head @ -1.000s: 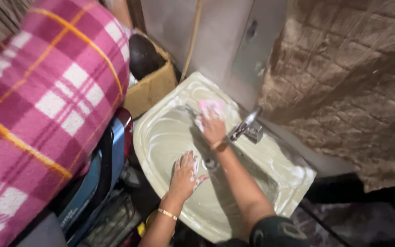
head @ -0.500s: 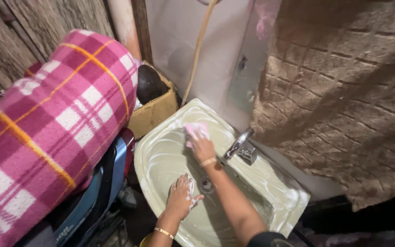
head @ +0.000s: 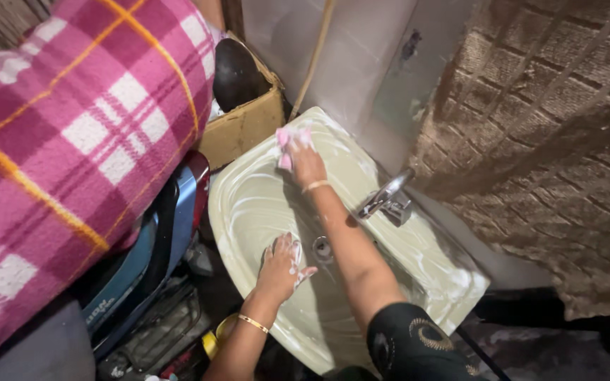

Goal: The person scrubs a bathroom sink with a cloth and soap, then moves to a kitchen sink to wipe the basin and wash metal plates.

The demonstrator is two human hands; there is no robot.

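The right hand (head: 306, 161) presses a pink sponge (head: 285, 142) against the far rim of the pale green sink (head: 248, 204), its grip closed on it. The left hand (head: 282, 264) rests flat and open in the basin beside the drain (head: 322, 248). Soap streaks cover most of the bowl; rinsing looks undone, and the tap (head: 387, 197) runs dry.

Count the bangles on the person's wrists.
2. One gold bangle on the left wrist below the left hand; one bangle on the right wrist behind the right hand scrubbing the sink.
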